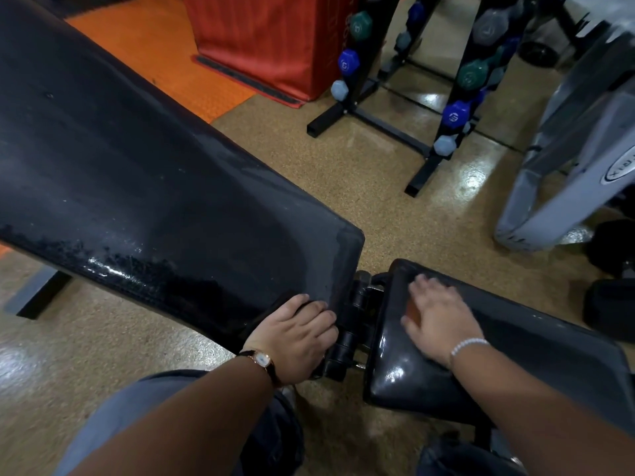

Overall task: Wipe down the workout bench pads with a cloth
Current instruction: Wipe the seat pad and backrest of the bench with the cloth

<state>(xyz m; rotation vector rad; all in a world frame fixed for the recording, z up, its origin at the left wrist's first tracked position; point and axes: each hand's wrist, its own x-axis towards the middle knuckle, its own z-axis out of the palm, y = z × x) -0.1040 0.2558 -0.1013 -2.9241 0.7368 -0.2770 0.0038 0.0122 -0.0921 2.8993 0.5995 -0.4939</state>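
Close in, logged two black bench pads: long back pad [154,166] sloping up and away to the left, shorter seat pad [536,365] running off to the right. Found a black hinge [355,324] joining them in the gap. Noted left hand [295,334] gripping the back pad's lower corner beside the hinge, fingers curled over the edge, watch [263,359] on the wrist. Noted right hand [441,321] lying flat on the seat pad near its hinge end, fingers straight and slightly spread, somewhat blurred. Spotted an orange-brown cloth [413,312] pinned under that palm against the seat pad, only a small patch showing by the thumb. Marked a beaded bracelet [468,345] on the right wrist. Saw a glossy sheen along the back pad's near edge. Recorded, farther off on the tan speckled floor [309,173]: a black dumbbell rack [374,53], a red padded box [271,39], an orange mat [154,53], a grey machine frame [563,156] at right.
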